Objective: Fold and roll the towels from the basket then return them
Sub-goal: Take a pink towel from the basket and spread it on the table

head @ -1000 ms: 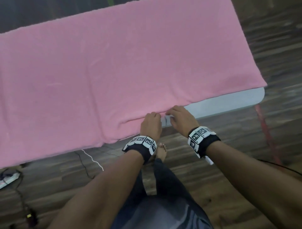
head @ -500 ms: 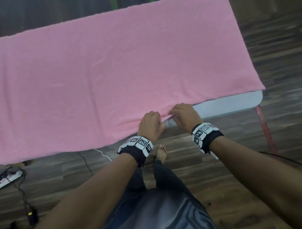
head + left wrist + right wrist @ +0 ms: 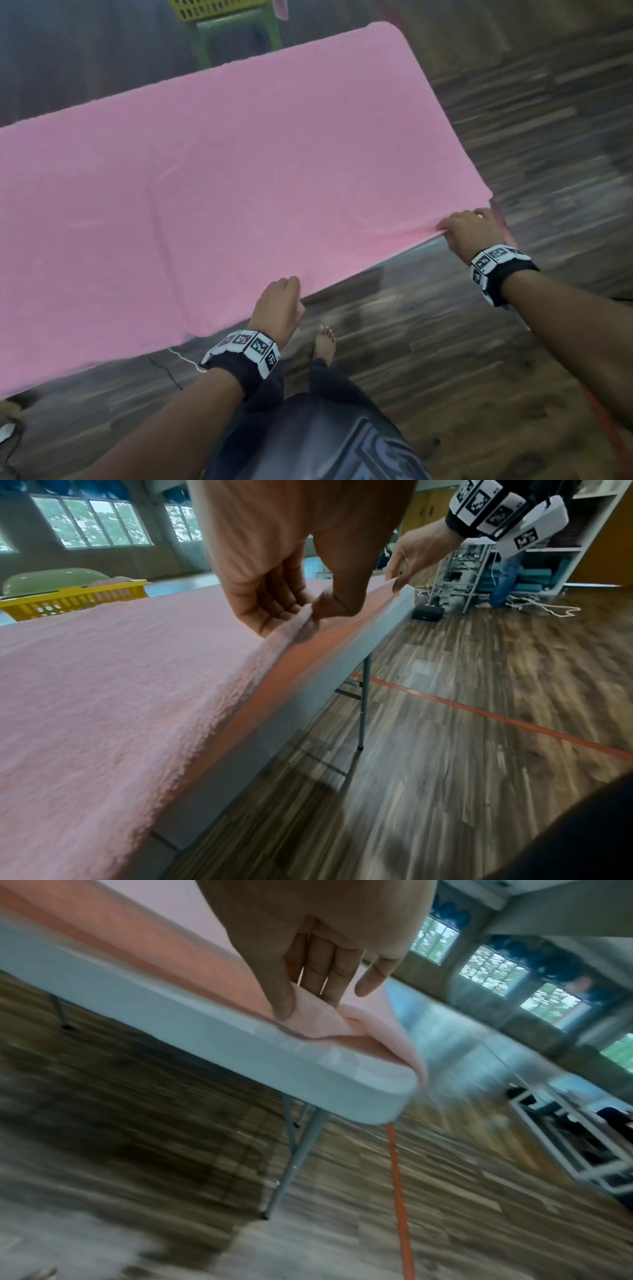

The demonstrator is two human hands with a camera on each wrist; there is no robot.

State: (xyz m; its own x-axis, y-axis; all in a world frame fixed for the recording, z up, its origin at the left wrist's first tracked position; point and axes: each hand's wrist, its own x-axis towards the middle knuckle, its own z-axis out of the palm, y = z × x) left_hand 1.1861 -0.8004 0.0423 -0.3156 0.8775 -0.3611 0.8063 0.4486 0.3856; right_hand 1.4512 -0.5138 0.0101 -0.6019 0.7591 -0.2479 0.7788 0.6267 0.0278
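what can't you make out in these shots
- Towel: left end cut off by the head view's edge.
- Basket: the top edge crops it in the head view; the towel hides its base in the left wrist view, so its contents stay unclear.
- Left hand fingertips: hidden under its knuckles in the head view.
- Floor: blurred in the right wrist view.

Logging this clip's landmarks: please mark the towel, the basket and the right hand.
towel (image 3: 239,164): head view, flat middle of the pink cloth.
basket (image 3: 73,599): left wrist view, yellow slotted side wall.
right hand (image 3: 469,234): head view, back of the hand at the towel's corner.
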